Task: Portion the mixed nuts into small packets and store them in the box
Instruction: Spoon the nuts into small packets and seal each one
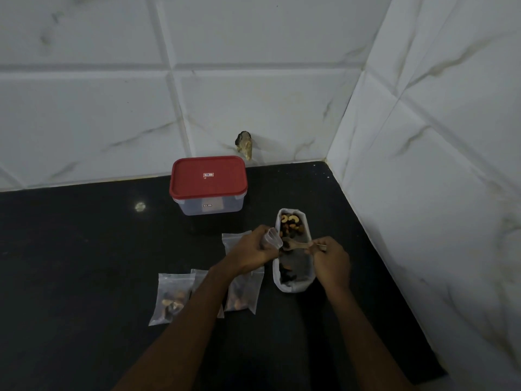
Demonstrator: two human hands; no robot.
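Portioning is partly done: at least two filled packets (172, 299) lie on the counter (84, 249) left of the tray (293, 287), others are half hidden by the left arm, and the box (210, 204) stands lidded at the back edge, seemingly empty. The left hand (253, 249) grips an open packet (272, 238) at the tray's left rim, while the right hand (331, 259) pinches a spoon (296, 245) whose bowl is at the packet's mouth. Nuts (291, 222) remain in the tray, so further filling and all boxing are judged outstanding.

A: What surrounds the work place?
B: A black countertop (84, 249) in a corner, between 2 white marble-pattern tiled walls, the back wall (253, 94) and the side wall (437, 136).
A: Any marks?
B: 1 broken hole (244, 144) low in the back wall, and 1 small light reflection (139, 206) on the countertop.
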